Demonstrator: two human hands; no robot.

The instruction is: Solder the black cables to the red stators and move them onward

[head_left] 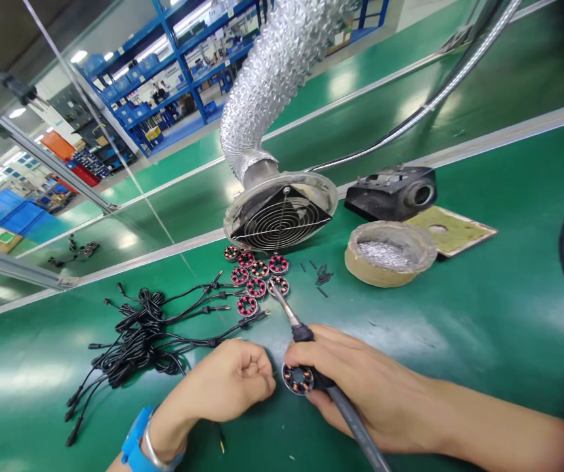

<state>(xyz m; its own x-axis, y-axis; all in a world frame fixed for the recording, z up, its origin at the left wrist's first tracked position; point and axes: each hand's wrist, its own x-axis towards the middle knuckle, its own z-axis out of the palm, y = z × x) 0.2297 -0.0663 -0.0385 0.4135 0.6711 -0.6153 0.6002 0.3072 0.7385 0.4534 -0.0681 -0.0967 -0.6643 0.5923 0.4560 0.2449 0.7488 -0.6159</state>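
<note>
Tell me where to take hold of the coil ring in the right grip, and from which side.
Probably best to pinch the coil ring by its outer rim, coming from the left: its round edge lies exposed there, facing the left grip, while the right grip and soldering iron crowd its right side.

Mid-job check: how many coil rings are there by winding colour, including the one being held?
Red coil rings on the bench: 5, one of them here
Copper coil rings on the bench: 3, one of them here
Copper coil ring in the right hand: 1
Total: 9
</note>
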